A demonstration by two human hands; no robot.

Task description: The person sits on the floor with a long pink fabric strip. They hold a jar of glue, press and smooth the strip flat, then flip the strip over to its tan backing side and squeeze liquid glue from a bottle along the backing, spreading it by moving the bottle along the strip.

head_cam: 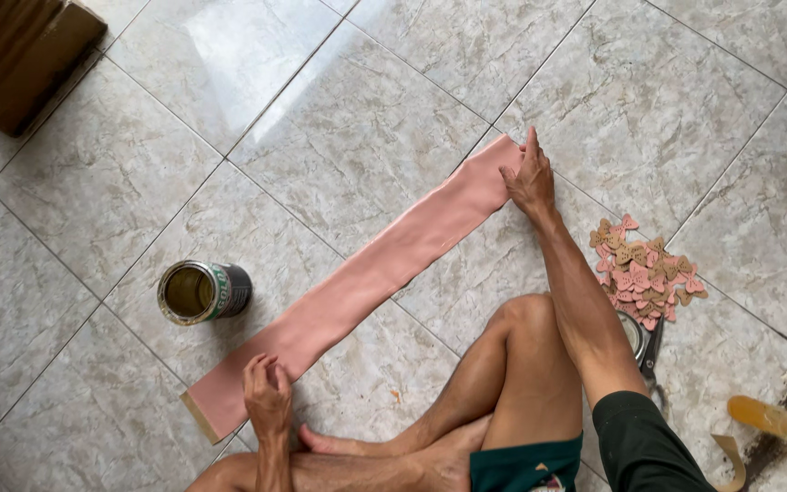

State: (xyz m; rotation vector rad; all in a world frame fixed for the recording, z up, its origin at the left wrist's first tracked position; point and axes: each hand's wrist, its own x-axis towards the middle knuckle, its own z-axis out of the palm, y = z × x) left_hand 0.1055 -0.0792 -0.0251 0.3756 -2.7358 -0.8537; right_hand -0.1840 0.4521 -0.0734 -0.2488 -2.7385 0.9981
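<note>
Crossed bare legs (466,410) lowest in frame. Long pink strip (366,282) laid diagonally on tiled floor (102,173); near end pinned under curled left hand (268,396), far end pressed by right hand (528,178), fingers flat. Open tin can (202,292) just beside strip.

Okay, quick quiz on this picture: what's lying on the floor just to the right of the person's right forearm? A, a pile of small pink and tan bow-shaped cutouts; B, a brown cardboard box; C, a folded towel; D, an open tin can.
A: the pile of bow-shaped cutouts lies on the tiled floor right of the right forearm, while the right hand presses the pink strip.
</note>
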